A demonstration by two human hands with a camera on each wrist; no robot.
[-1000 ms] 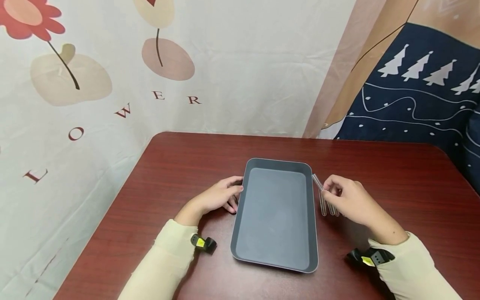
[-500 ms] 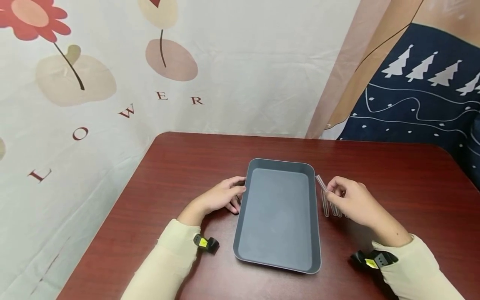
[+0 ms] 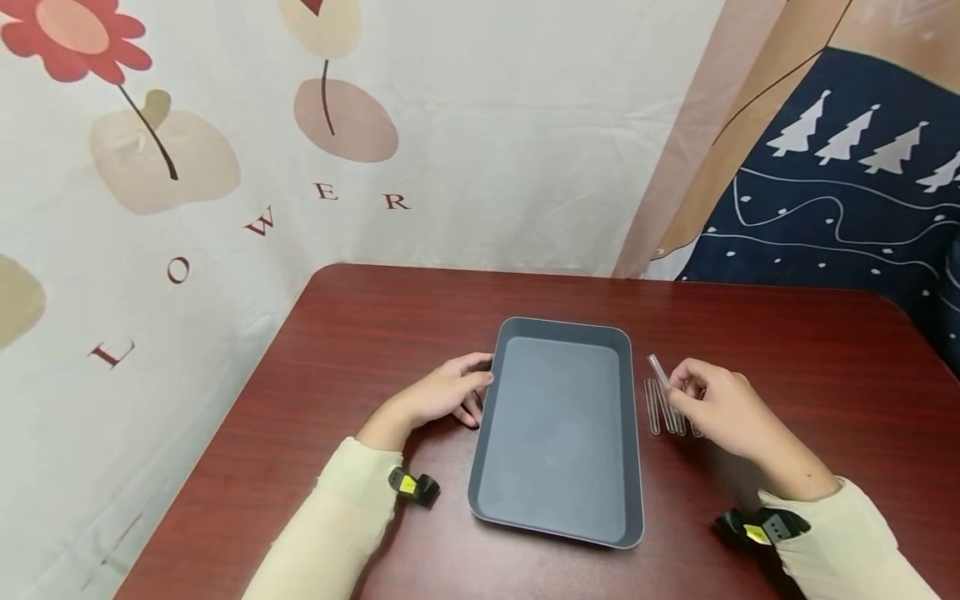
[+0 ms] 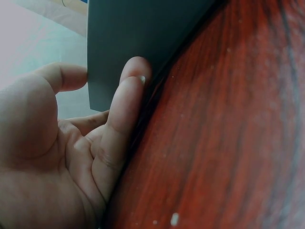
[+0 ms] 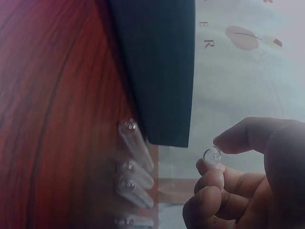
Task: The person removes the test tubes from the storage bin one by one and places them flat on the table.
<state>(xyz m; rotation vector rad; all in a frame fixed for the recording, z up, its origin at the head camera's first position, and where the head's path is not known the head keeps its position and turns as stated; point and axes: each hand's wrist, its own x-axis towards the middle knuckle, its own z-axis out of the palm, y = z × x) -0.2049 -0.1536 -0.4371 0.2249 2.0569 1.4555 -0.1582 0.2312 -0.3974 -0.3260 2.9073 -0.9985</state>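
Observation:
A grey rectangular tray [image 3: 557, 437] lies lengthwise on the dark red table. At its left side my left hand [image 3: 441, 392] touches the outer wall; in the left wrist view the fingertips [image 4: 127, 98] lie against the wall and the thumb meets the top edge. To the right of the tray my right hand [image 3: 716, 407] pinches a clear test tube [image 3: 656, 367] between thumb and fingers, held tilted above the table. The right wrist view shows this tube end-on. Several more clear test tubes [image 3: 652, 408] lie side by side below that hand, some partly hidden by it.
The wood-grained table [image 3: 405, 308] reaches back to a pale printed cloth [image 3: 495, 167] hanging behind it. A navy cloth [image 3: 825, 217] with white trees hangs at the back right. Small black cameras sit on both wrists.
My right hand has drawn the pinched test tube rightward, away from the tray's rim, baring more of the tubes on the table. The left hand stays at the tray; the head view shifts slightly.

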